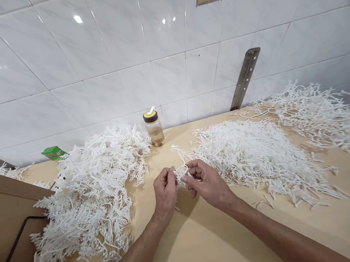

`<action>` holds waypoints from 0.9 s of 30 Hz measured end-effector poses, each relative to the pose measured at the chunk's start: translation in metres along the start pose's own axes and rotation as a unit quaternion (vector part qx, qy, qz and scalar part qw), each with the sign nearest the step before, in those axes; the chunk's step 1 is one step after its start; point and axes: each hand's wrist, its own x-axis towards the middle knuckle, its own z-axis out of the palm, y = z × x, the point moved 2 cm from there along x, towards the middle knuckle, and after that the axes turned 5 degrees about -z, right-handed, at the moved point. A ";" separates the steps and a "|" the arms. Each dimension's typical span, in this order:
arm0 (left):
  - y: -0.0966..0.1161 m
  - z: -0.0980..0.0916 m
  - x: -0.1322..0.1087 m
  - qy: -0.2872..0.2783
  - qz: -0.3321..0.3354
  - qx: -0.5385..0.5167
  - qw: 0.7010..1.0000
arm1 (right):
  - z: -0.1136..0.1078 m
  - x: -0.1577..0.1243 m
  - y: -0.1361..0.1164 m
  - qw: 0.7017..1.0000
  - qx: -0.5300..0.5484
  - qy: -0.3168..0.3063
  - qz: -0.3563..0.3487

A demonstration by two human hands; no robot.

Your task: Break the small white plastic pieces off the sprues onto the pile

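My left hand [165,191] is closed, thumb and fingers pinching a small bunch of thin white branched strands [181,171] over the middle of the table. From the other side, my right hand [207,181] holds the same bunch between thumb and fingertips. One strand loops up and away above the fingers. Part of the bunch is hidden behind the fingers, so its full shape cannot be made out. To the left lies a tall heap of tangled white branched strands [91,191]. On the right spreads a flatter pile of short white pieces [253,154].
Behind my hands a clear jar [155,135] with a dark and yellow lid holds brownish liquid. Longer white strands [316,114] lie at the far right. A green box [53,152], a brown panel [14,220] and a metal bracket [245,79] border the wooden table [205,240].
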 end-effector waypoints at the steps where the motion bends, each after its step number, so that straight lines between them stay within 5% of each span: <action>1: 0.001 0.000 -0.001 -0.002 0.007 0.006 1.000 | 0.000 0.001 -0.001 0.999 0.025 -0.019 0.009; 5: 0.006 0.001 -0.006 -0.021 0.050 0.038 0.998 | -0.001 0.002 -0.006 0.991 0.076 -0.109 -0.004; 12: 0.014 -0.004 -0.006 -0.018 0.101 0.092 0.990 | -0.010 0.007 -0.005 0.996 0.076 -0.036 -0.006; 20: 0.012 -0.029 0.025 0.091 0.071 0.045 0.992 | -0.024 0.015 -0.011 0.995 0.099 0.013 -0.021; 23: 0.003 -0.037 0.039 0.124 0.024 -0.022 0.992 | -0.021 0.010 -0.020 0.993 0.113 -0.043 -0.011; 27: -0.002 -0.040 0.045 0.167 -0.042 -0.052 0.984 | -0.003 -0.003 -0.024 0.970 0.114 -0.210 0.055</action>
